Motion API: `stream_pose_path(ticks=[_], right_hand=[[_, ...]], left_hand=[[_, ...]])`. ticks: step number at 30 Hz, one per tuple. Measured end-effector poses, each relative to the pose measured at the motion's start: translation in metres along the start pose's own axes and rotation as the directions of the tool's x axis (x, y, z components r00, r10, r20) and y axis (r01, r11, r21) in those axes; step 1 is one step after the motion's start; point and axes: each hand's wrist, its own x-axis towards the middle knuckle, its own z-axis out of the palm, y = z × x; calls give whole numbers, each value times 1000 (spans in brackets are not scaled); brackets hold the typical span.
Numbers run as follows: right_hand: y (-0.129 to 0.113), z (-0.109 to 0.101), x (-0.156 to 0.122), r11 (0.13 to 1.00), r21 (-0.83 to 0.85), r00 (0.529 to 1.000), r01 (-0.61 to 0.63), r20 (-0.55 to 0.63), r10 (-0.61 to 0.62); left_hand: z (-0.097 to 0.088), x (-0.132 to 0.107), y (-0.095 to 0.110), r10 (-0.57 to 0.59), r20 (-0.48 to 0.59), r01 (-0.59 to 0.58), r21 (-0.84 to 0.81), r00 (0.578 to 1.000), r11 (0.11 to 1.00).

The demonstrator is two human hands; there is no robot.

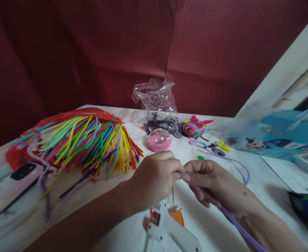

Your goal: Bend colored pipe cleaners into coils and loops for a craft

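Note:
My left hand and my right hand meet above the middle of the white table. Both are closed in a pinch on a thin purple pipe cleaner. One length of it runs under my right wrist toward the lower right. Another length loops out behind my right hand. Directly below the hands lies a white glue gun with an orange trigger and a small red light.
A big pile of coloured pipe cleaners lies at the left, with a phone beside it. Behind the hands are a pink plastic ball, a clear plastic bag, a pink pipe-cleaner figure, small beads and a blue printed package.

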Motion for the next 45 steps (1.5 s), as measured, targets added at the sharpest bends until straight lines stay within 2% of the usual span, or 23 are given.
stream_pose_path(ticks=[4, 7, 10, 18, 24, 30, 32, 35, 38, 42, 45], right_hand=[[1, -1, -2, 999, 51, 999, -9, 41, 7], [2, -2, -3, 994, 105, 999, 16, 50, -21], [3, -2, -4, 990, 137, 999, 26, 36, -31], [1, 1, -8, 988, 153, 1000, 6, -7, -5], [2, -1, -6, 976, 218, 1000, 0, 30, -6], [3, -4, -1, 960, 276, 997, -43, 69, 25], [4, -4, 0, 960, 277, 998, -46, 61, 30], [6, -4, 2, 965, 258, 998, -43, 59, 29], [6, -2, 2, 972, 232, 998, -39, 62, 25], [5, 0, 0, 968, 246, 998, -44, 64, 29], [5, 1, -1, 949, 307, 994, -70, 107, 38]], left_hand=[[1, 1, 1, -171, 7, 168, -219, 985, 961], [4, 2, 2, -287, 20, 273, -378, 958, 884], [5, 2, 2, -357, 35, 323, -516, 934, 793], [8, 1, 4, -418, 59, 353, -651, 906, 672], [1, 7, 1, -436, 243, 468, -698, 866, 542], [0, 7, -3, -439, 369, 532, -775, 819, 342], [0, 7, -2, -453, 374, 546, -762, 809, 347], [-1, 7, 1, -495, 354, 572, -711, 793, 408], [-2, 8, 1, -494, 321, 558, -686, 808, 467], [1, 6, 2, -478, 180, 445, -725, 860, 526], [10, 3, 5, -519, 62, 372, -770, 853, 519]])
